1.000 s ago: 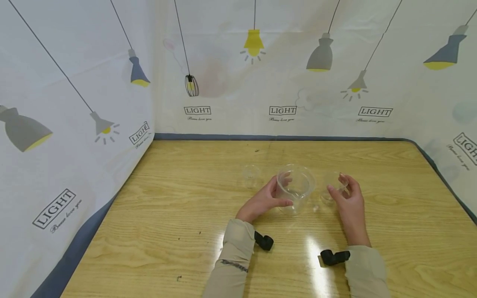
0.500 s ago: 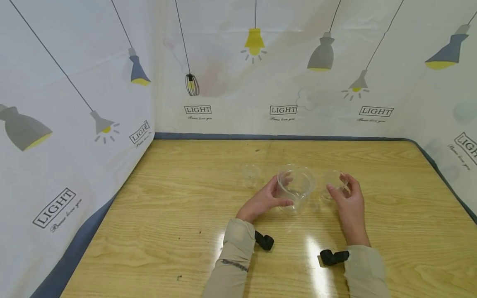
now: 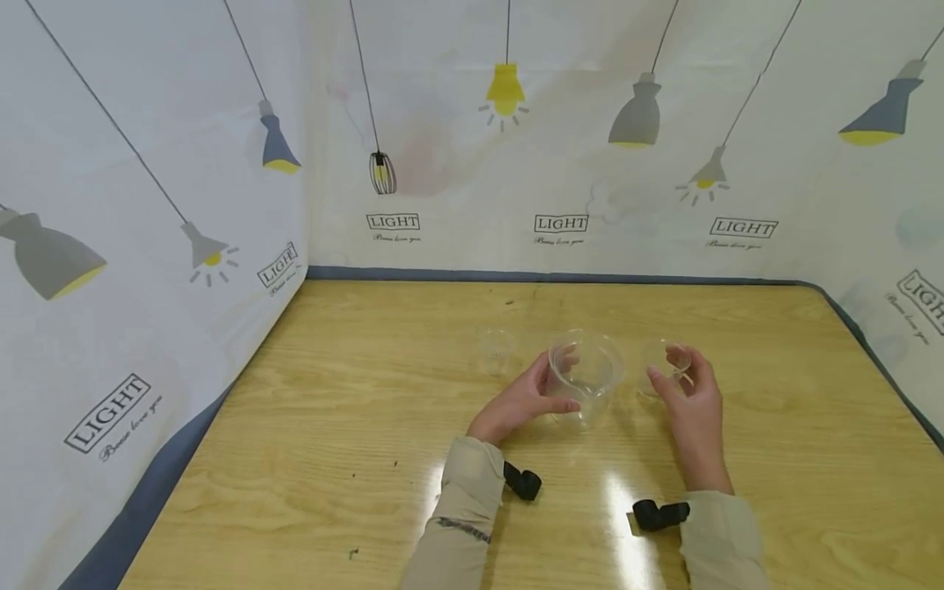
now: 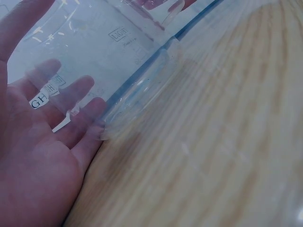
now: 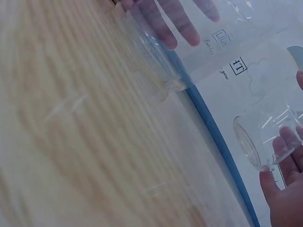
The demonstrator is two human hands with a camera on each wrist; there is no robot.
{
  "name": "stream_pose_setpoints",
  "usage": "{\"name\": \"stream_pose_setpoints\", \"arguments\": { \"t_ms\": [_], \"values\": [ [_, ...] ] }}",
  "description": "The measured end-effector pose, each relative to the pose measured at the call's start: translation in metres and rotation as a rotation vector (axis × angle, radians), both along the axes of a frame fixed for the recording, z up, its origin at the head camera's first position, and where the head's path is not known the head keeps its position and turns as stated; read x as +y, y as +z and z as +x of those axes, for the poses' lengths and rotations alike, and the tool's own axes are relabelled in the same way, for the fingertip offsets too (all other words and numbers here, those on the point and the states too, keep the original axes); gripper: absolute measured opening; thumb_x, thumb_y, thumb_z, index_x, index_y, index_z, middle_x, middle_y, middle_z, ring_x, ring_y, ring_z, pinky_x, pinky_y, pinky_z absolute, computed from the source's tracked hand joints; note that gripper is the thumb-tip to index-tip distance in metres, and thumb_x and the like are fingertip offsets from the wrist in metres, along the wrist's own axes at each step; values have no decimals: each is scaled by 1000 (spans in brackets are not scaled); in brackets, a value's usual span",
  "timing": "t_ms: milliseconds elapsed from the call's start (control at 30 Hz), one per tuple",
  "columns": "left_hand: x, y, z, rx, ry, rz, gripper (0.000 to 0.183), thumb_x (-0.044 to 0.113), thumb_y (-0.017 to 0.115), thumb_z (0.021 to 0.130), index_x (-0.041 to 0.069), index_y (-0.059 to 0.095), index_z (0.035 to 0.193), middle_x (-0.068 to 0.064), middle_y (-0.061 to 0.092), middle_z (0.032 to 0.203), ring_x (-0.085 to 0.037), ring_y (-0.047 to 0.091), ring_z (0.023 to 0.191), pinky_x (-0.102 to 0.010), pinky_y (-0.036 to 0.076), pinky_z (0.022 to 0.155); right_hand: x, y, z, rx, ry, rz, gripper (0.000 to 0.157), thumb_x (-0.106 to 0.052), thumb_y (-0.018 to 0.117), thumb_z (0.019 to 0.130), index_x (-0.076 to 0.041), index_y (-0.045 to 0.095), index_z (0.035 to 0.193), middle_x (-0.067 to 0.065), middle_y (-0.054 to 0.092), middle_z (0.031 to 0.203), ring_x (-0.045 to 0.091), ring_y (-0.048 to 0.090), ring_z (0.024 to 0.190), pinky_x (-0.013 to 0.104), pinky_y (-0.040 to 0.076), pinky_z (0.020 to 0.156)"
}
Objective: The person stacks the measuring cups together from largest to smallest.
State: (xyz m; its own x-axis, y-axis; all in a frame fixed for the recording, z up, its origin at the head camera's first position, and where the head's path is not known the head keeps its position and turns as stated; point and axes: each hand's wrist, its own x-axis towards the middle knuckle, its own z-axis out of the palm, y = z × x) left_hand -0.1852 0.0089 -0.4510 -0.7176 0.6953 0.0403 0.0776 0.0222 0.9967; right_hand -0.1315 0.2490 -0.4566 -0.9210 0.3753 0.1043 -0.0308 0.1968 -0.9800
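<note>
In the head view, my left hand (image 3: 525, 399) grips a large clear plastic cup (image 3: 586, 373) from its left side, thumb in front and fingers behind. Its wide rim faces up, and the left wrist view shows the fingers through the clear wall (image 4: 94, 42), with the cup's base close over the table. To the right, my right hand (image 3: 693, 401) holds a smaller clear cup (image 3: 656, 360) between thumb and fingers. That smaller cup (image 5: 267, 135) also appears in the right wrist view, apart from the large one.
Another small clear cup (image 3: 496, 352) stands on the wooden table (image 3: 332, 426), left of and a little behind the large cup. A white curtain (image 3: 457, 164) printed with lamps encloses the table's back and sides. Black wrist cameras (image 3: 524, 482) project from both sleeves.
Both hands keep their grips in nearly the same places. The small cup in the right hand shifts slightly, and the head view tips up a little.
</note>
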Motion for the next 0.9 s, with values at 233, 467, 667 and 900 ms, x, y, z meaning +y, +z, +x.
{"name": "stream_pose_setpoints", "arguments": {
  "t_ms": [233,467,667,900],
  "values": [
    [0,-2,1,-3,1,7,81,21,70,78,28,21,141,-5,31,141,-22,27,129,-40,25,102,-1,0,3,8,-2,16,54,-35,62,82,-21,41,130,0,42,130,16,36,120,34,27,100],
    [4,-17,-6,-17,15,17,81,22,72,76,33,22,140,-1,32,141,-17,27,129,-33,26,101,-1,6,3,22,11,15,53,-34,61,83,-25,40,131,-1,42,130,20,37,119,18,34,90],
    [5,-25,-9,5,31,1,80,26,72,75,38,24,138,4,34,139,-14,29,128,-34,27,101,-2,7,2,55,-5,29,52,-32,62,83,-25,42,131,1,43,130,23,38,118,20,35,89],
    [5,-25,-9,7,27,6,80,26,72,75,38,24,138,4,34,139,-15,30,128,-34,27,100,-4,18,4,75,-3,8,52,-29,63,83,-22,42,131,0,43,130,15,38,118,32,31,97]
  ]
}}
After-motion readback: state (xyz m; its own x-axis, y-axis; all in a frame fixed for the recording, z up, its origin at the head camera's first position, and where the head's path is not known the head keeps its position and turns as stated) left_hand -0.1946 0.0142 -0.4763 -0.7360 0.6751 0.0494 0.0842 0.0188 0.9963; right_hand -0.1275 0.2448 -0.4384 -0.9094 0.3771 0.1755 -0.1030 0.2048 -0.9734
